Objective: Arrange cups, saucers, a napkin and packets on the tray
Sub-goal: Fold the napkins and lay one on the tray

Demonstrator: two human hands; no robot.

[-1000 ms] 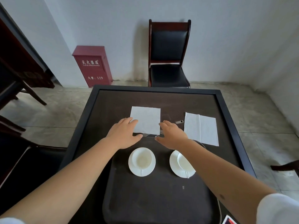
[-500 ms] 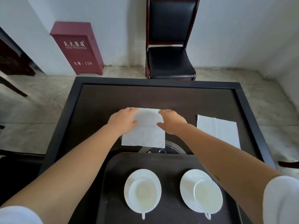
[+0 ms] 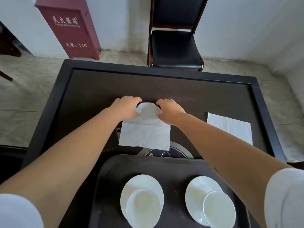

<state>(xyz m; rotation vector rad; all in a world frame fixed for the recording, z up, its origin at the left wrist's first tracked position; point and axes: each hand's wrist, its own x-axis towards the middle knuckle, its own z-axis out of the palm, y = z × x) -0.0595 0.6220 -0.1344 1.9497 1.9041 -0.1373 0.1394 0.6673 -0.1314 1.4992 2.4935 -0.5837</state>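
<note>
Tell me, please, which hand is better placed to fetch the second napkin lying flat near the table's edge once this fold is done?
The right hand, most likely. The second napkin lies on that side, beside the right forearm, while the left hand would have to cross over the napkin being folded. Both hands are pinching it now.

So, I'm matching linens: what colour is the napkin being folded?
White, plain; the napkin shows best in the head view.
</note>
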